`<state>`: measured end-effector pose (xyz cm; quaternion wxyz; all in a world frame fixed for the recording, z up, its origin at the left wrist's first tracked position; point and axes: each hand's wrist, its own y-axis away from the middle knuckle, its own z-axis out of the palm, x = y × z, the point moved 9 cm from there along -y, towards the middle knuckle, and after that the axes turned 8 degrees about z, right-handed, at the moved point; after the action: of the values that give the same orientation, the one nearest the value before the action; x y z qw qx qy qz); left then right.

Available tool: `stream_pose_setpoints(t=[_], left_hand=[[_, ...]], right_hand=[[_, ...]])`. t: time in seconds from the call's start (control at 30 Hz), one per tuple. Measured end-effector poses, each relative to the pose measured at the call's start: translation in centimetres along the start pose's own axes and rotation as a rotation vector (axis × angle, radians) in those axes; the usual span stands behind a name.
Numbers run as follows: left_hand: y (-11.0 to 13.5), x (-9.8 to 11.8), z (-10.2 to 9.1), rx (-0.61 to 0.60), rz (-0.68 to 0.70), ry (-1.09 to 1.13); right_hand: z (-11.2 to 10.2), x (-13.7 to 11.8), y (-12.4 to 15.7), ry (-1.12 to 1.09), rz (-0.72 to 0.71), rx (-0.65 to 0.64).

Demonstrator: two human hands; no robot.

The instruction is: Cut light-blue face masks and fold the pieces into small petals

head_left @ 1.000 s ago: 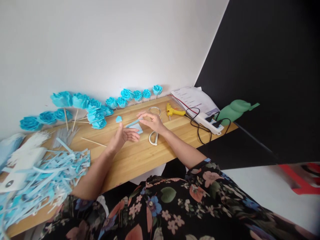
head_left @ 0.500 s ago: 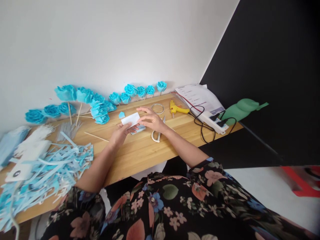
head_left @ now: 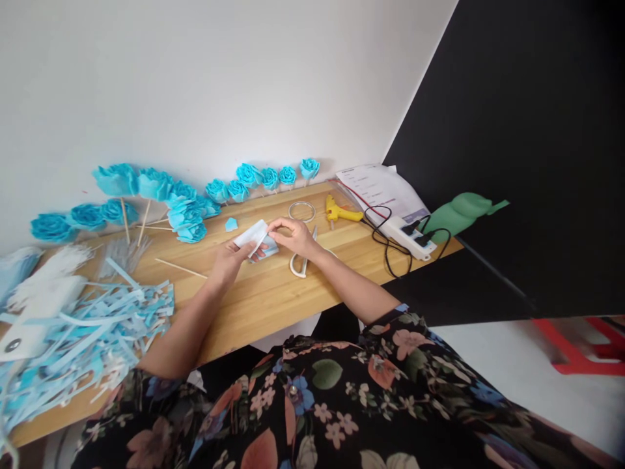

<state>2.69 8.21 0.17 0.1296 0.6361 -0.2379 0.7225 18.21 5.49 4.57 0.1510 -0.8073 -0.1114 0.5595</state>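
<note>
A small pale rectangular sheet (head_left: 250, 236), paper or fabric, is tilted up between my hands over the table. My left hand (head_left: 228, 262) grips its lower edge, thumb on top and fingers underneath. My right hand (head_left: 295, 237) pinches its right upper corner between thumb and fingertips. Light blue pieces (head_left: 270, 250) show just below and behind the sheet, partly hidden by my fingers. White-handled scissors (head_left: 299, 268) lie under my right wrist, partly covered. A small blue petal-shaped piece (head_left: 231, 225) lies beyond my left hand, and a thin wooden stick (head_left: 180, 268) is to its left.
Blue handmade roses (head_left: 185, 215) line the wall, several on sticks. Cut blue and white strips (head_left: 112, 319) pile up at left beside a white device (head_left: 41, 316). At right are a ring (head_left: 301, 204), a yellow glue gun (head_left: 342, 212), papers (head_left: 378, 189) and a power strip (head_left: 410, 238) with cables.
My right hand, whose fingers were spread beside the sheet, has closed on its corner. The sheet is tilted more steeply. The whole view has shifted slightly, with things appearing further left.
</note>
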Motion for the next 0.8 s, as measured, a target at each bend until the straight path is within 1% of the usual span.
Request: stream_pose_setpoints(t=[0.3, 0.43, 0.57, 0.7, 0.8], left_hand=[[-0.1, 0.9, 0.2, 0.017, 0.051, 0.02], [-0.1, 0.9, -0.1, 0.077, 0.043, -0.04], [-0.2, 0.8, -0.8, 0.16, 0.058, -0.066], [-0.4, 0.8, -1.7, 0.233, 0.095, -0.096], [-0.3, 1.0, -1.7, 0.234, 0.112, -0.134]], right_hand=[[0.1, -0.3, 0.0, 0.008, -0.041, 0.0], [0.1, -0.6, 0.0, 0.026, -0.061, -0.007], [0.3, -0.3, -0.1, 0.03, -0.052, -0.024], [0.7, 0.5, -0.1, -0.07, -0.003, -0.06], [1.2, 1.0, -0.1, -0.158, 0.032, -0.107]])
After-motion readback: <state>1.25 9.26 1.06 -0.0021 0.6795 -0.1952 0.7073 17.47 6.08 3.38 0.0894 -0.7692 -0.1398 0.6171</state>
